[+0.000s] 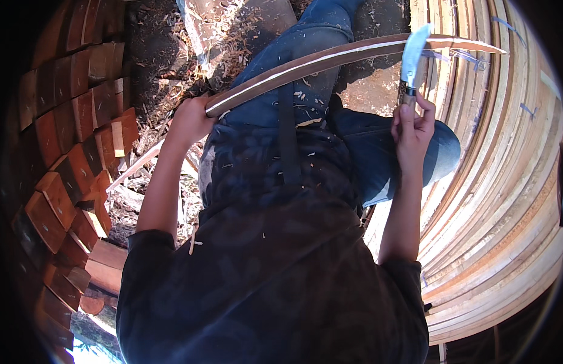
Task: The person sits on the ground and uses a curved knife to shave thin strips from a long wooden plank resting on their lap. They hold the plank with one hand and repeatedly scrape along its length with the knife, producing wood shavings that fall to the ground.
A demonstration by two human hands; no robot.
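Note:
My left hand [193, 120] is closed around the near end of a long wooden strip [293, 71]. The strip has a brown face and a pale stripe along it. It rises across my thigh to the right and ends in a thin, pale point. My right hand [412, 124] grips a knife [413, 57] by its handle, blade pointing away from me. The broad, curved blade crosses in front of the strip near its far end; whether they touch I cannot tell. A thin, pale length of wood [139, 165] slants down-left behind my left forearm.
Reddish-brown wooden blocks [63, 194] are stacked along the left. Long pale slats [475, 242] lie piled on the right. Wood shavings [166, 79] litter the ground, and some lie on my clothes. My bent leg in blue trousers [439, 158] rests beside the slats.

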